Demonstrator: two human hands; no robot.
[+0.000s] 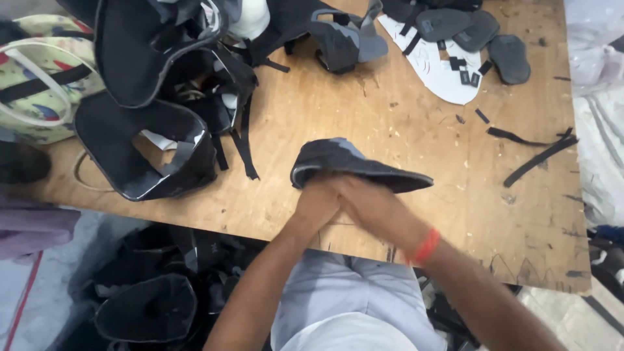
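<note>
A dark grey, padded fabric panel with a pale edge binding (354, 168) lies folded on the bare plywood worktable (364, 110), near its front edge. Both hands press on the panel's near end: the left hand (316, 200) sits at its left corner with fingers curled onto the cloth, and the right hand (374, 207), with an orange band at the wrist, overlaps it; both are clamped on the panel, though motion blur hides the exact finger positions. The step in hand looks like creasing or flattening the fold. Judging from this, the next move calls for firm, even pressure along the folded edge while the far tip stays flat.

Left of the panel sits a heap of black stitched bag shells with loose straps (156, 97); beyond that, a pale printed bag with white handles (39, 84). Behind the panel lie a white paper pattern (435, 75) and small oval grey pads (508, 57). To its right, black strap offcuts (539, 156). Nothing crowds the panel itself.
</note>
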